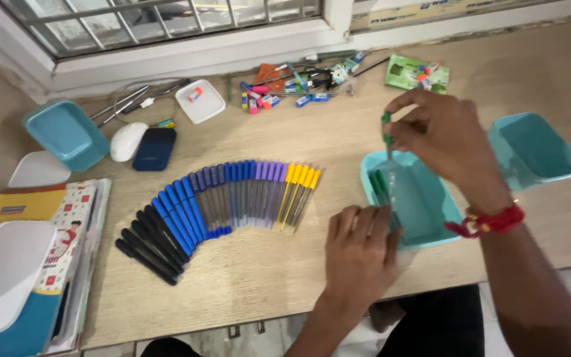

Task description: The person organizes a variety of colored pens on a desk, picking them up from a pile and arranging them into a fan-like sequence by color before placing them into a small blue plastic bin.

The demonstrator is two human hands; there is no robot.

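Pinching a green-capped pen (387,142) near its top, the right hand (445,142) holds it close to upright, long axis running down toward the teal tray (424,205) directly below. Fingertips pressed together on the cap end; barrel hangs free, tip just above the tray w/ more green pens (379,186) lying along the tray's left wall. Left hand (359,254) sits at the tray's near-left corner, fingers curled on the rim & against those pens; whether it pinches one can't be told. Left hand is nearer the lying pens, right hand is above them.

Left of the tray on the worktop (259,271): a fan of pens (216,208), sorted black, blue, purple, yellow, well apart from both hands. Right of the tray, a second teal tray (536,149), partly behind the right wrist w/ its red wristband (490,221). Beyond the tray, by the window sill: loose erasers & small stationery (279,96), a green packet (414,74). Far left of the tray: white mouse (127,141), dark navy case (154,149), another teal container (66,134). Nothing stands between the held pen & the tray.
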